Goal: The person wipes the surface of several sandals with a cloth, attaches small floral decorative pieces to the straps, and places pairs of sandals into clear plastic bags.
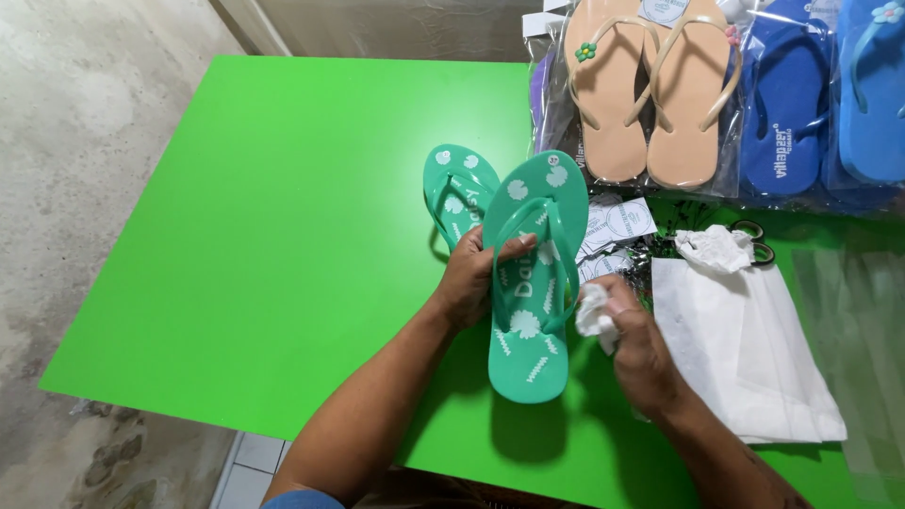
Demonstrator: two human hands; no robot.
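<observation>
Left hand (468, 283): my grip is wrapped round the edge of the green flip-flop (530, 283), tilting it up so I can see its top.
Right hand (639, 344): clenched on a crumpled white cloth (594, 311), touching the shoe's side (soft wad).
Shoe: smooth rubber with white flower shapes, above the green table (264, 236).
Second green flip-flop (456, 188): flat on the table, just behind.
Bagged sandals (650, 90): shiny plastic.

1. Bright green table (264, 236), matte top, lit evenly by soft daylight.
2. Grey concrete floor (85, 123), stained, runs along the table's left edge.
3. Pale tiles (247, 471) show below the table's near-left corner.
4. Light wall base (377, 28) beyond the far edge.
</observation>
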